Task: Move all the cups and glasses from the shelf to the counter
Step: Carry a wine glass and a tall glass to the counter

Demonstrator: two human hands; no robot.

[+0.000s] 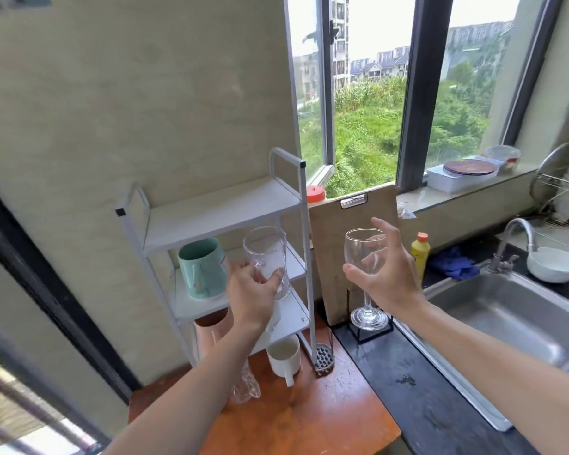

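Note:
My left hand (253,292) grips a clear glass tumbler (266,254) by its lower half, in front of the right side of the white shelf rack (224,210). A teal mug (201,267) stands on the rack's middle tier, and a copper-coloured cup (207,328) sits low behind my left arm. A wine glass (366,257) stands with its foot on the black counter (408,392). My right hand (386,279) is around its bowl, thumb in front and straight fingers spread behind. A white mug (284,356) and a clear glass (243,385) stand on the wooden counter (309,418).
A wooden cutting board (339,231) leans upright behind the wine glass. A yellow bottle (420,254), a blue cloth (450,262), a steel sink (506,320) with faucet (516,231) and a white bowl (552,266) lie to the right. A metal utensil (324,357) stands by the rack's foot.

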